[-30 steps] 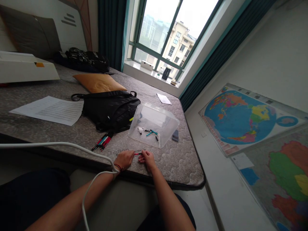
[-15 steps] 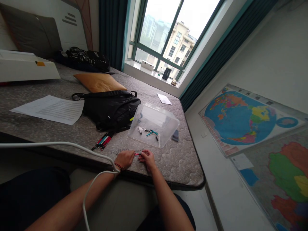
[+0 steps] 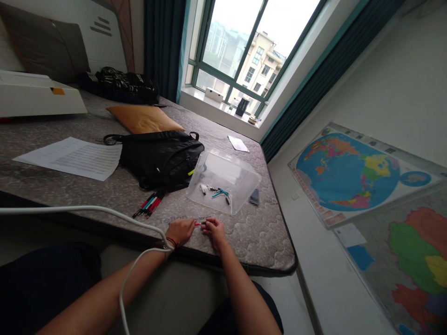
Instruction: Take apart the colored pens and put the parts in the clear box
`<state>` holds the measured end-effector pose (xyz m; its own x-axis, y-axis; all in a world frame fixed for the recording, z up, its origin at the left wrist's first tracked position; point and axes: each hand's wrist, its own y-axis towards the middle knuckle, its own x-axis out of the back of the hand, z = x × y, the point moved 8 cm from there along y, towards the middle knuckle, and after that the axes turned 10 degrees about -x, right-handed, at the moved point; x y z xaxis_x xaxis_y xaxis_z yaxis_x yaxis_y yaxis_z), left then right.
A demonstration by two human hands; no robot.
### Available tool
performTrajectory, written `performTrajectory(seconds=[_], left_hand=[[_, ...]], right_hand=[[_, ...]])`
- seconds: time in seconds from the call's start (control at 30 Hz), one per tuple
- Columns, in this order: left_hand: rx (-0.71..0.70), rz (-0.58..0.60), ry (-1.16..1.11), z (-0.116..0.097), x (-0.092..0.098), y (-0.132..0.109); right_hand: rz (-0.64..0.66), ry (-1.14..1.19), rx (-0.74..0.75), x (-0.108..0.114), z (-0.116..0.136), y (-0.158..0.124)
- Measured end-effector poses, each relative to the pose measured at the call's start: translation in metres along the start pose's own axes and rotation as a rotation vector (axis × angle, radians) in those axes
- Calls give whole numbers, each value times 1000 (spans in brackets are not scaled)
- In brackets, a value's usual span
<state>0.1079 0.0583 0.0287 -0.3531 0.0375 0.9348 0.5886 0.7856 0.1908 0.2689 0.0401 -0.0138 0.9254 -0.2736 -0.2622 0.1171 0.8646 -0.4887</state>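
Near the front edge of the mattress, my left hand (image 3: pixel 180 231) is closed around a slim red pen (image 3: pixel 197 224), whose middle shows between my hands. The fingertips of my right hand (image 3: pixel 213 231) pinch its dark end. A bundle of red, teal and black pens (image 3: pixel 150 204) lies on the mattress to the left. Behind my hands is a clear plastic box (image 3: pixel 240 188) with several small pen parts (image 3: pixel 220 192) in it, some teal, some dark or white.
A white cable (image 3: pixel 104 209) runs across my left wrist. Beyond the pens sit a black backpack (image 3: pixel 164 158), a printed sheet (image 3: pixel 77 158) and an orange-brown envelope (image 3: pixel 145 119). A dark flat item (image 3: pixel 254 197) lies right of the box. The mattress edge (image 3: pixel 268 272) is close to my arms.
Both hands stay almost in place. A little more of the pen's dark end shows between them, beside the red part.
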Motion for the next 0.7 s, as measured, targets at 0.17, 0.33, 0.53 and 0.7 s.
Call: performTrajectory(seconds=[0.17,0.33,0.53,0.7], left_hand=[[73,-40,-83,8,2,-3],[57,13,-83,6,-1,-1],[172,-15,-146,17,-3,-2],[150,-155,-197,20,3,-1]], right_hand=[[-107,364,54,18,0,3],[-124,545,50,26,-2,5],[-99,461,62,23,-2,6],[-86,328,56,18,-1,6]])
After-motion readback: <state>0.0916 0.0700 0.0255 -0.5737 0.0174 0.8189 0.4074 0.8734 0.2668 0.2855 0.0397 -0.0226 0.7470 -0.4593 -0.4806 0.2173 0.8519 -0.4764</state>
